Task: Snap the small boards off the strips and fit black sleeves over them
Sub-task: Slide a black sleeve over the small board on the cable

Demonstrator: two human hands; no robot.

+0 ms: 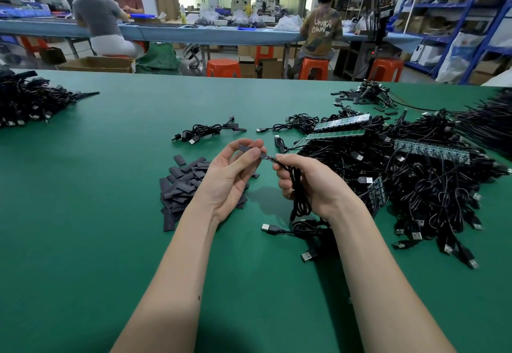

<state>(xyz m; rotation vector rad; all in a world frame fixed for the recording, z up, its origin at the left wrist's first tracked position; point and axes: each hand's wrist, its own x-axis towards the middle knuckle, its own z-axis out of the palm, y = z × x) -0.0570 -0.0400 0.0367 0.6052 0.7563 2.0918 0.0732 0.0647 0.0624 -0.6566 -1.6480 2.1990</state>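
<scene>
Black sleeve (245,148) pinched in left hand (231,175) grip; right hand (307,183) grip holds cable (297,186), above green counter (110,186).

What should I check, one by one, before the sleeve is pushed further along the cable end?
1. Left hand pinches the black sleeve between thumb and fingers: ok.
2. Right hand grips the cable close behind its end: ok.
3. Sleeve and cable end meet between the hands: ok.
4. Small board fully inside the sleeve: cannot tell, it is hidden.
5. Spare sleeves piled on the mat beside the left hand: ok.
6. Board strips still waiting on the cable heap: ok.
</scene>
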